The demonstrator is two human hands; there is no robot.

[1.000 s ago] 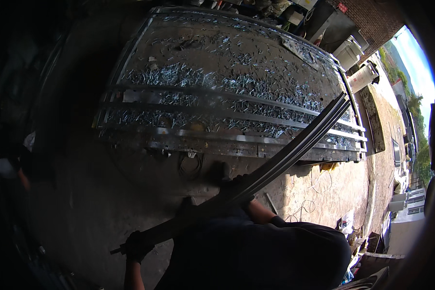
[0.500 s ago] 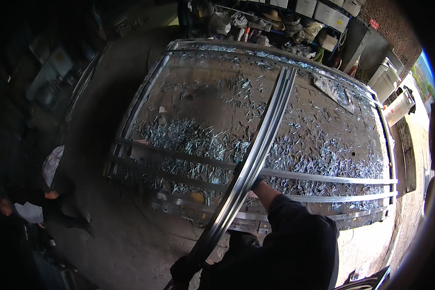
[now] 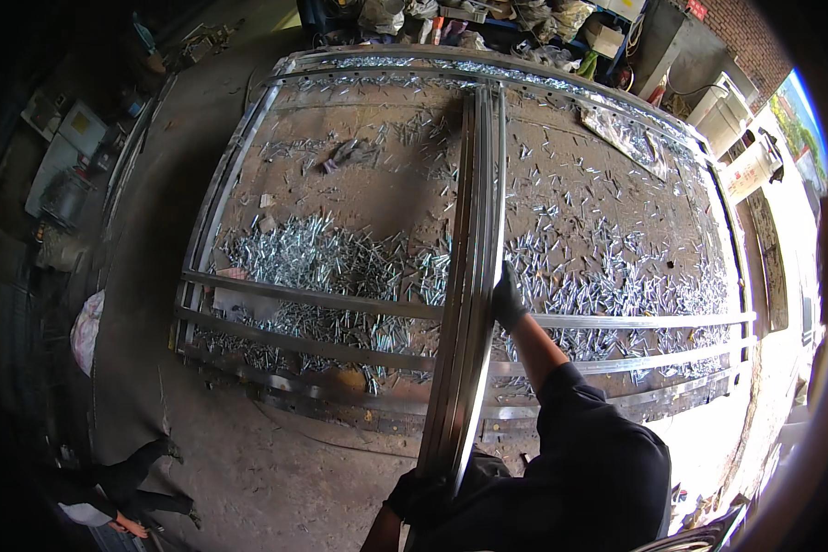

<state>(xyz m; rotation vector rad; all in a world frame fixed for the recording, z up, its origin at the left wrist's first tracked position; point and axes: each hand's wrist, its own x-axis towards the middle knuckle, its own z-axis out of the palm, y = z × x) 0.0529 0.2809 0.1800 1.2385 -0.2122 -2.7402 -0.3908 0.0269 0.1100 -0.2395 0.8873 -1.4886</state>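
A long bundle of silvery metal profiles (image 3: 474, 230) lies lengthwise across a low metal frame (image 3: 616, 366), its near end reaching past the frame toward my body. My right hand (image 3: 508, 299), in a dark glove, grips the bundle's right side about midway along; part of its fingers is hidden by the metal. Lower down, my left hand (image 3: 414, 495), also dark-gloved, is closed around the near end. Beneath the frame, many small shiny metal pieces (image 3: 313, 258) are scattered over a brown surface, thickest on either side of the bundle.
A crumpled dark glove-like item (image 3: 345, 155) and a clear plastic sheet (image 3: 621, 138) lie among the pieces. Bags and boxes (image 3: 561, 18) crowd the far side. A person (image 3: 124, 492) is at the lower left, near a pale sack (image 3: 87, 331). Sunlit ground lies at right.
The bundle has swung from a slant to nearly straight ahead, its far end shifting left. My right hand now shows at its right side; my left hand has moved right with the near end.
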